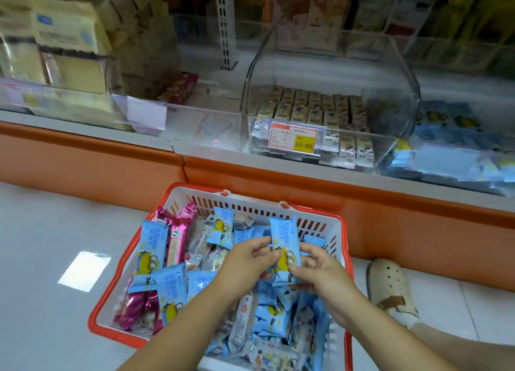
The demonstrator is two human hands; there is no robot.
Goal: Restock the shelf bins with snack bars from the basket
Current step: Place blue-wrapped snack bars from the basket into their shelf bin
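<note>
A blue snack bar (284, 242) with a yellow cartoon figure on its wrapper is held upright just above the basket (317, 217), near its far right corner; the left hand (250, 259) grips the bar's left edge, thumb on the front; the right hand (320, 273) pinches its lower right part, fingertips on the wrapper; both hands are closed round this one bar. Beneath them the white basket with an orange rim sits on the pale floor (41, 245), heaped with more blue bars (152, 248), some pink foil bars (179, 231) along its left side and a few whitish packs (242, 320). Beyond the basket runs the orange base of the shelf (83, 153); on the shelf above stands a clear bin (395, 63) holding rows of brown packs (306, 105), with a price tag (292, 140) reading 15.80 on its front; the bin to its right (412, 144) holds blue packs (446, 147); the bins to the left are blurred. A cream clog (390, 287) rests on the floor to the right of the basket.
</note>
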